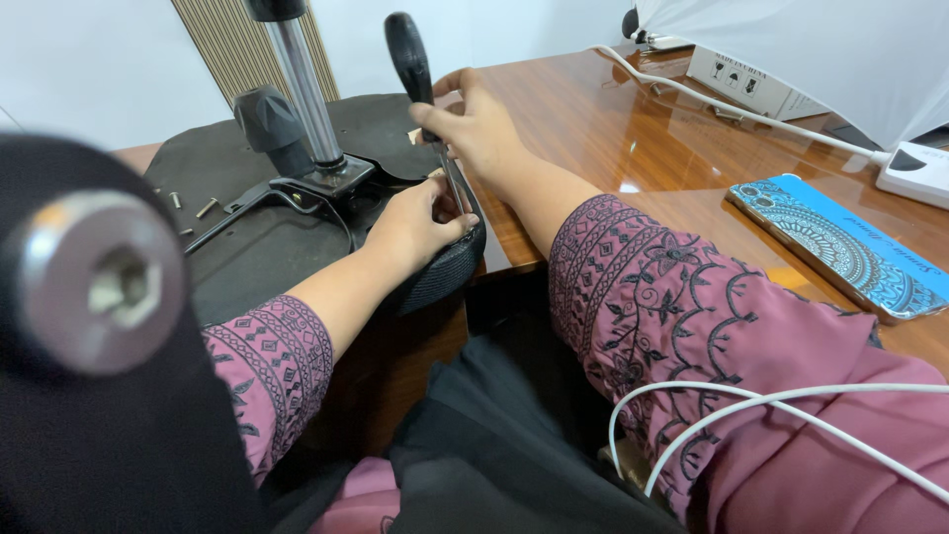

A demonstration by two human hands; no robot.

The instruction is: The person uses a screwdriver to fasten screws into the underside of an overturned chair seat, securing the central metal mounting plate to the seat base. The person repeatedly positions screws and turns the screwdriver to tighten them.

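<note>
An upturned black office-chair seat (277, 247) lies on the brown wooden table (633, 148), its chrome gas-lift column (304, 89) and black lever (269, 119) sticking up. My right hand (479, 124) grips a black-handled screwdriver (410, 59) upright, its shaft running down to the seat's front edge. My left hand (415, 222) rests on that padded edge, fingertips pinched around the screwdriver's tip.
Loose screws (193, 206) lie on the seat's underside at left. A phone in a blue patterned case (840, 247) lies on the table at right, near a white box (741, 79) and white cables (751, 114). A blurred black chair part with a metal bolt (99, 282) fills the near left.
</note>
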